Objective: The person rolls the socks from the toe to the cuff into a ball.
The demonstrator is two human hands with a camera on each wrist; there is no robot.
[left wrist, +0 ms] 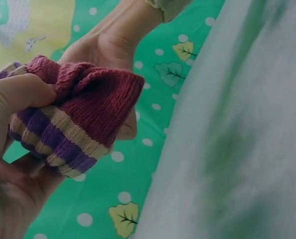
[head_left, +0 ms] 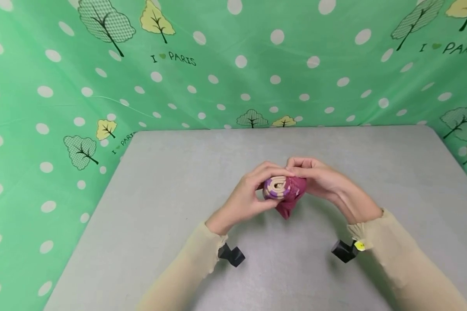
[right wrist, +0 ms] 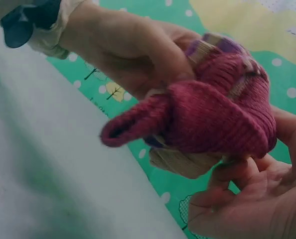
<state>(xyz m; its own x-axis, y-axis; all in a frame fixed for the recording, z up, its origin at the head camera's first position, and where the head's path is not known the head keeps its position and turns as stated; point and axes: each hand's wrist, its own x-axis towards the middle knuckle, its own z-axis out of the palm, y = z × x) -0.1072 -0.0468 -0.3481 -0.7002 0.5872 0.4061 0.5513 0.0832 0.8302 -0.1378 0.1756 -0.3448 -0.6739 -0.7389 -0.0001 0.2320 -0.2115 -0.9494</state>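
A rolled knitted sock bundle (head_left: 277, 187), maroon with purple and cream stripes, is held above the grey table. My left hand (head_left: 249, 194) grips the striped roll, thumb on the near side and fingers over the far side. The spiral end of the roll faces the head camera. My right hand (head_left: 321, 177) pinches the edge of the bundle at its far right, fingers curled. In the left wrist view, the maroon part (left wrist: 105, 102) forms a folded pocket beside the stripes. A maroon flap (right wrist: 133, 122) sticks out in the right wrist view. The bundle partly hides the right fingertips.
The grey table (head_left: 179, 172) reaches back to a green dotted curtain (head_left: 218, 60) printed with trees. Black wrist-camera mounts sit below both cuffs, one on the left (head_left: 233, 255) and one on the right (head_left: 344, 251).
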